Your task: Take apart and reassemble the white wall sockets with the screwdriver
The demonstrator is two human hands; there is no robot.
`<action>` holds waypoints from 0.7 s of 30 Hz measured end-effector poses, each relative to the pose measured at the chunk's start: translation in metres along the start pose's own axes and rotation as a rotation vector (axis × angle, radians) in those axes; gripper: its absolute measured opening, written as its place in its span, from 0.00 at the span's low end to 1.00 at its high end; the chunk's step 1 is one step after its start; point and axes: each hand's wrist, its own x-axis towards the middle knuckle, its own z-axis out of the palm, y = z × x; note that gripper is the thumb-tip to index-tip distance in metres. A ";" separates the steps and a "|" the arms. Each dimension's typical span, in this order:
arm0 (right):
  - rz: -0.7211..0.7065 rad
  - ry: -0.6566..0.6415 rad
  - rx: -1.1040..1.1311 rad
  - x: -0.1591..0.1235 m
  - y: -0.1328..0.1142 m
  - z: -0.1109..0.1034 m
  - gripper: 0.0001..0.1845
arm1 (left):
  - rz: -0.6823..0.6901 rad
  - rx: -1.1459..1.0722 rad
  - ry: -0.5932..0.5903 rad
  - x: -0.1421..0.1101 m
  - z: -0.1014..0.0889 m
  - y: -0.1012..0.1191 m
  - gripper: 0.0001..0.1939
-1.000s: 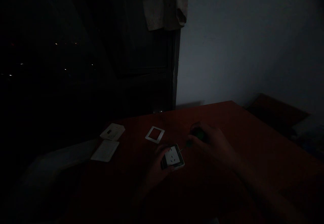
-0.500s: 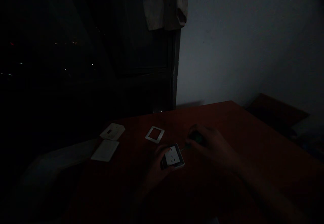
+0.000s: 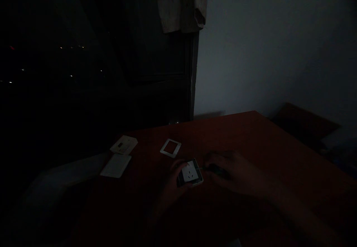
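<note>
The scene is very dark. A white wall socket (image 3: pixel 190 173) lies on a red table (image 3: pixel 251 135). My left hand (image 3: pixel 173 183) grips the socket from its left side, fingers curled round its edge. My right hand (image 3: pixel 237 172) is closed round the dark handle of a screwdriver (image 3: pixel 214 169), held low and nearly level. The thin metal shaft points left and its tip meets the socket's right edge.
A white square frame (image 3: pixel 170 148) lies just beyond the socket. Two white cover plates (image 3: pixel 124 144) (image 3: pixel 115 166) lie further left near the table's edge. A pale cloth (image 3: pixel 182 5) hangs on a dark door behind. A dark object (image 3: pixel 304 124) sits at the table's far right.
My right hand has dropped down and toward me with the screwdriver, from a raised angle to nearly level beside the socket. My left hand and the socket have stayed put.
</note>
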 end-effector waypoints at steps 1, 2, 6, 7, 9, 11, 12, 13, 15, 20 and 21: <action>0.007 0.003 0.005 0.000 0.000 0.000 0.08 | 0.006 0.003 0.000 0.000 0.000 -0.001 0.31; 0.027 0.022 0.011 0.000 0.000 0.001 0.08 | 0.008 0.008 0.001 0.000 0.001 -0.003 0.31; 0.178 0.147 -0.022 0.006 0.002 0.002 0.11 | 0.016 0.026 0.002 -0.001 0.001 -0.006 0.32; 0.206 0.151 -0.051 0.009 0.002 0.002 0.14 | 0.017 0.028 0.000 -0.001 0.000 -0.006 0.32; 0.233 0.125 -0.132 0.015 0.001 0.001 0.19 | 0.015 0.027 -0.003 -0.001 -0.001 -0.004 0.32; 0.242 0.106 -0.248 0.022 -0.001 0.000 0.18 | 0.017 0.018 -0.002 -0.001 -0.002 -0.002 0.31; 0.251 0.105 -0.312 0.025 -0.002 -0.001 0.16 | 0.021 0.010 -0.002 -0.001 -0.003 -0.001 0.31; 0.263 0.107 -0.372 0.029 -0.004 -0.001 0.15 | 0.024 0.002 -0.002 0.000 -0.003 0.000 0.31; 0.281 0.108 -0.440 0.033 -0.007 -0.002 0.14 | 0.024 -0.011 -0.005 0.000 -0.003 0.000 0.30; 0.198 0.057 -0.318 0.036 -0.015 -0.008 0.15 | -0.006 -0.021 -0.005 0.000 -0.002 -0.003 0.30; 0.179 0.035 -0.294 0.037 -0.015 -0.009 0.15 | -0.003 -0.024 -0.001 0.000 -0.002 -0.004 0.31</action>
